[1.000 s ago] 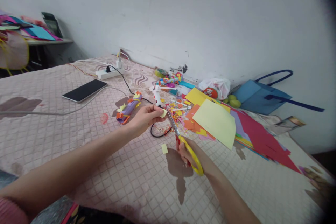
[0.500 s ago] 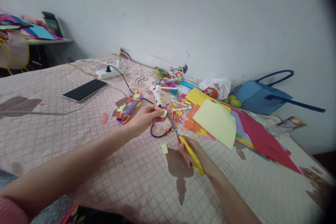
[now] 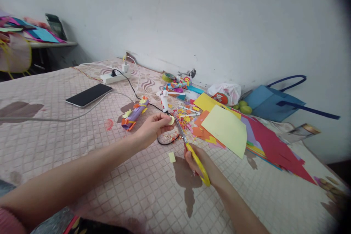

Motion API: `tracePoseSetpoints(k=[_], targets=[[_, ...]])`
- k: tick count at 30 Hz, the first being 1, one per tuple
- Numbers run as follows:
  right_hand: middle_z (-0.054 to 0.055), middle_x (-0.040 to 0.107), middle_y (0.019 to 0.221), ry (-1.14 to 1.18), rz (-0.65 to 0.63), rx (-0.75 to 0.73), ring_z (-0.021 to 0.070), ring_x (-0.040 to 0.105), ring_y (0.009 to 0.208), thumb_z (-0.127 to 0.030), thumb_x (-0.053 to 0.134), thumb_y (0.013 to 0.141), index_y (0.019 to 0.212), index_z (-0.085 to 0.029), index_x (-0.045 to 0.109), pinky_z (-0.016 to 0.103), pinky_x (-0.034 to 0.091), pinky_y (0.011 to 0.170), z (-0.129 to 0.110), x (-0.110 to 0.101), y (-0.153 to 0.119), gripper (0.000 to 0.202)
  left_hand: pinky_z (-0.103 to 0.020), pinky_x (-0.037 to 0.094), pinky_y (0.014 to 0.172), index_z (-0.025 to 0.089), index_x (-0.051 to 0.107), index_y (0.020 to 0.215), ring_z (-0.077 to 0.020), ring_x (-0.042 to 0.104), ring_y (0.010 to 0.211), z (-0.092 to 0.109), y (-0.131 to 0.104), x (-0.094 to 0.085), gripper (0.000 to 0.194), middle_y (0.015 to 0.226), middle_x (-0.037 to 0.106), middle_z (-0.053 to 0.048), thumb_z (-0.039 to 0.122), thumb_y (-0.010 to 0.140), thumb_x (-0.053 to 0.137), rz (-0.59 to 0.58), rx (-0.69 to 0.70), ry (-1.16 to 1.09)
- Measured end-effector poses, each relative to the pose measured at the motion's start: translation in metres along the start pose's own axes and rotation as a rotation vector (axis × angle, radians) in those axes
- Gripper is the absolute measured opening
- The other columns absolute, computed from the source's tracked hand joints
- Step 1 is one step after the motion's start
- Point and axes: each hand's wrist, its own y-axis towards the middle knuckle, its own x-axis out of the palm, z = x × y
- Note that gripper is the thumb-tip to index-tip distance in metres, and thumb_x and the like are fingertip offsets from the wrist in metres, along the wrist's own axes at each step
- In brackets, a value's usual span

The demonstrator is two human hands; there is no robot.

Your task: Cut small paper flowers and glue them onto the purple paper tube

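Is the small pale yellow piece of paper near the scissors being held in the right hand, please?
No, the left hand pinches the small pale yellow piece.

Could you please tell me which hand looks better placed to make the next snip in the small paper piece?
Probably the right hand: it holds the scissors, whose blades point towards the pale-yellow paper piece, while the left hand is busy pinching it.
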Motion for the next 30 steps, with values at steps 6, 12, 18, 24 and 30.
tracePoseSetpoints(k=[6,12,18,24,30], targets=[[-0.006,0.039,0.055,-0.037,0.007,0.03,0.006,0.035,0.038,-0.044,0.041,0.081,0.069,-0.019,0.04,0.015,0.029,0.03,-0.0023,0.0019,-0.0001,0.028,-0.021,0.048,0.071,0.012,0.057,0.066,-0.008,0.059,0.066,-0.0038,-0.0035,0.0046,0.014,0.072,0.063,-0.002,0.016,0.066,0.071,0.072,0.021,-0.056],[-0.008,0.037,0.052,-0.006,-0.033,0.091,0.0051,0.034,0.036,-0.046,0.043,0.082,0.071,-0.02,0.04,0.014,0.03,0.029,0.0011,0.0032,-0.0001,0.028,-0.022,0.048,0.072,0.012,0.058,0.065,-0.0083,0.059,0.066,-0.0049,-0.0038,0.0046,0.016,0.071,0.062,-0.002,0.017,0.064,0.073,0.093,0.006,-0.079],[-0.008,0.035,0.045,0.035,-0.046,0.118,0.0064,0.034,0.034,-0.051,0.044,0.078,0.069,-0.021,0.039,0.015,0.029,0.028,-0.0028,0.0019,-0.0005,0.033,-0.021,0.047,0.072,0.012,0.058,0.066,-0.0077,0.059,0.066,-0.0048,-0.0042,0.0043,0.015,0.072,0.062,-0.001,0.017,0.065,0.072,0.085,-0.002,-0.08],[-0.008,0.036,0.044,0.058,-0.036,0.109,0.0058,0.034,0.034,-0.048,0.05,0.077,0.068,-0.021,0.039,0.016,0.029,0.032,-0.0047,0.0,-0.0009,0.031,-0.022,0.048,0.073,0.012,0.057,0.066,-0.0076,0.059,0.067,-0.005,-0.0036,0.0034,0.015,0.072,0.062,0.0,0.016,0.065,0.071,0.078,-0.003,-0.079],[-0.009,0.034,0.046,0.062,-0.051,0.114,0.0056,0.033,0.033,-0.045,0.048,0.079,0.07,-0.02,0.039,0.015,0.029,0.029,0.0021,-0.0005,0.0002,0.028,-0.02,0.048,0.071,0.012,0.058,0.068,-0.0071,0.059,0.066,-0.0042,-0.0015,0.0002,0.012,0.072,0.063,0.0,0.016,0.067,0.07,0.046,-0.019,-0.047]])
